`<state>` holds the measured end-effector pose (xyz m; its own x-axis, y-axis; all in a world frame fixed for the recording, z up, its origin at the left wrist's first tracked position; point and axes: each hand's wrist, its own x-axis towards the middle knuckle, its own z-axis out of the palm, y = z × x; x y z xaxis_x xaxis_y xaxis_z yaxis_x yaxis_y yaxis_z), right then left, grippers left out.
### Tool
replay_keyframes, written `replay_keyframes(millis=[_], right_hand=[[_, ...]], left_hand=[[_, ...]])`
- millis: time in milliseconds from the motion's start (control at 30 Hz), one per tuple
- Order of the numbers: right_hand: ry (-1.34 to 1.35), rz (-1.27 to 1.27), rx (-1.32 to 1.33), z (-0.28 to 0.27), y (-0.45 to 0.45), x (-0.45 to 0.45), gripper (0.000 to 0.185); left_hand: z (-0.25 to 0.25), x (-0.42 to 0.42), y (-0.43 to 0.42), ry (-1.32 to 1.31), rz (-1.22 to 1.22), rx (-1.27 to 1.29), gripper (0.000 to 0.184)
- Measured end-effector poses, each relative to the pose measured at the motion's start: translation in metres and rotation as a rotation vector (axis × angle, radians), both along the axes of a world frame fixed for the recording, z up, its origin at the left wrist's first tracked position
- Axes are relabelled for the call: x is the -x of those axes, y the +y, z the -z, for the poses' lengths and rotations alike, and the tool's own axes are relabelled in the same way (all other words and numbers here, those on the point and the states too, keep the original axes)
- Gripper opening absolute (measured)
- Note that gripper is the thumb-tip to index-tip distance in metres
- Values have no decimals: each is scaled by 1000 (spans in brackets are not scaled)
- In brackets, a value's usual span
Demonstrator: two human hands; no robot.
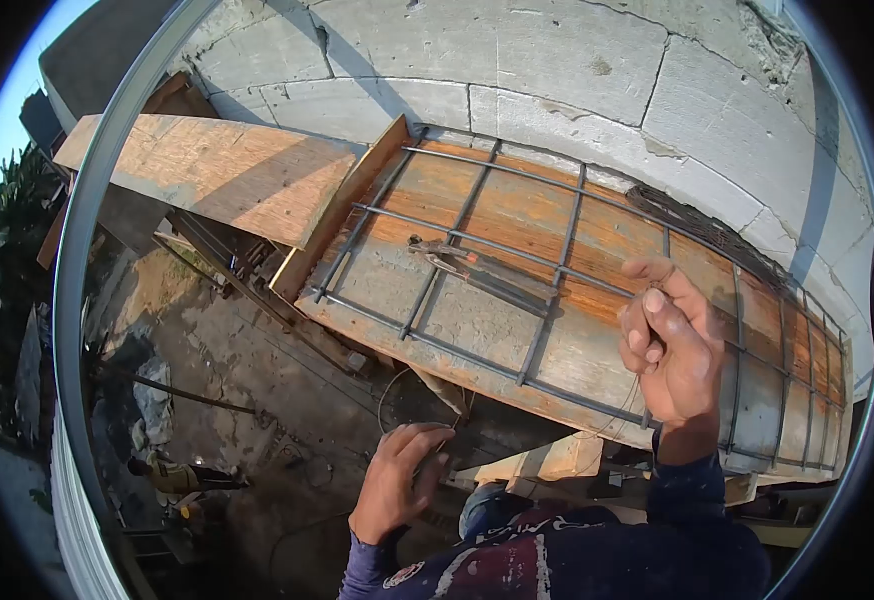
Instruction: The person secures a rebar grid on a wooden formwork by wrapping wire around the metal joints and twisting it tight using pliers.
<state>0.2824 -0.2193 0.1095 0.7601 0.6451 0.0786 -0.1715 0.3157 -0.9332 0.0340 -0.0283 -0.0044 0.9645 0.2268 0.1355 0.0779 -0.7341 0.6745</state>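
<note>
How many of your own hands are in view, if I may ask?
2: the right hand, raised over the rebar grid, and the left hand, lower, off the near edge of the wooden form.

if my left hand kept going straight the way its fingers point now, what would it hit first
Most likely the near edge of the wooden form under the rebar grid, ahead and rightward of your left hand. Depth is unclear, so it might pass beneath.
</note>
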Motion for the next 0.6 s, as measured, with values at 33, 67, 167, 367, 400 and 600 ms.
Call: replay_keyframes(millis=[33,67,167,367,400,600], right_hand=[[28,-161,64,1,23,18,26],[52,-328,134,6,43,34,25],[-44,-851,185,37,81,64,19],[-146,-894,236,70,85,88,21],[-148,-878,265,71,82,90,22],[-68,-933,308,92,79,92,29]], left_hand=[[-17,-6,-5,-173,-128,104,37],[-27,-10,-9,-351,-260,204,37],[-35,-13,-10,-621,-340,379,42],[-9,19,-21,-693,-493,559,22],[-2,24,-24,-674,-481,554,22],[25,31,-42,-655,-507,658,11]])
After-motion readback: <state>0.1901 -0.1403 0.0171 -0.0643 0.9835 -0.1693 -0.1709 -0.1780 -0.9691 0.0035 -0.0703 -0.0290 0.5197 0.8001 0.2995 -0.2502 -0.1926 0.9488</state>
